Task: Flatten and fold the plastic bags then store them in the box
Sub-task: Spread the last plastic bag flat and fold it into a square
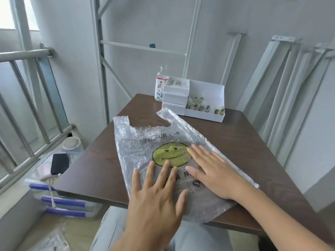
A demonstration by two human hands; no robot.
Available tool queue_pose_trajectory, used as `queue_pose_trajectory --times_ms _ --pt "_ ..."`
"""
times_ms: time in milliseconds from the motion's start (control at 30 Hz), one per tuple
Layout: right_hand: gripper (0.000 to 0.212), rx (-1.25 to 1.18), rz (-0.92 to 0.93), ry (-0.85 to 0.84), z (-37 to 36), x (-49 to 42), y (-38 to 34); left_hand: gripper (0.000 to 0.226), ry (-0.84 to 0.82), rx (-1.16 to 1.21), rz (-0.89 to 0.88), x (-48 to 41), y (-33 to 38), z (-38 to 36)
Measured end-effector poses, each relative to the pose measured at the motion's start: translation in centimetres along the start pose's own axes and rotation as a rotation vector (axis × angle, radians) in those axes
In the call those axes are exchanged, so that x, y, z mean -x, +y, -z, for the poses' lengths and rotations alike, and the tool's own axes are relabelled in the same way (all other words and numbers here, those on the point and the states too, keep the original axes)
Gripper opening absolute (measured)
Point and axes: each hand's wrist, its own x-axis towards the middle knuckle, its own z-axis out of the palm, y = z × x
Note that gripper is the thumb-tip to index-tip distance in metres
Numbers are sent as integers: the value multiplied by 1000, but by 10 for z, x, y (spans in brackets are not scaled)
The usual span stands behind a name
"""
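Grip spread flat, left hand (154, 192) and right hand (215, 174) pressing crinkled clear plastic bag (130, 142), yellow smiley print

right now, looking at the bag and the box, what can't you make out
Head view only:
- Lower print on the plastic bag: covered by the left hand and right hand; only stray letters show.
- Bag's bottom edge: hangs past the near edge of the table, partly under the left hand.
- Contents of the white box: its front wall hides the lower parts; too small to count.
- Bottle label: partly behind the box, too small to read.
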Motion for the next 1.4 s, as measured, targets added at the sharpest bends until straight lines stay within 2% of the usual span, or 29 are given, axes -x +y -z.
queue_pose_trajectory --times_ms 100,200,267,367,500,700,800,933,1033,1100,1200,1267,1400 --pt "76 12 25 -14 4 9 16 68 -85 -19 -30 -8 -3 17" --pt "79 -26 -4 18 3 20 12 70 -235 -93 -198 -31 -27 29" --pt "80 -73 -30 66 1 27 3 71 -268 -97 -330 -55 -49 38" --pt "80 -127 -125 87 0 29 -12 68 -339 -88 -438 -86 -75 43" --pt "83 -77 -252 36 -2 25 -16 71 -337 -102 -482 -99 -86 47" --pt "86 -50 -297 -38 3 50 1 77 -328 -162 -588 -66 -93 57" --pt "89 -50 -304 -90 7 65 1 82 -325 -164 -573 -56 -108 64" --pt "93 -37 -352 -171 37 86 -7 92 -299 -106 -466 -44 -123 71" --pt "86 27 -326 -54 61 88 -24 79 -231 52 -392 -41 -100 78" --pt "81 -41 -289 41 61 71 -45 66 -159 186 -338 -48 -63 76" --pt "81 -238 -311 22 34 36 -77 53 -90 246 -211 -57 -10 52" --pt "77 -232 -351 44 6 26 -85 49 -36 202 -150 -58 3 29" --pt "82 -138 -366 168 -17 39 -76 83 -130 -18 -137 -48 -17 13"
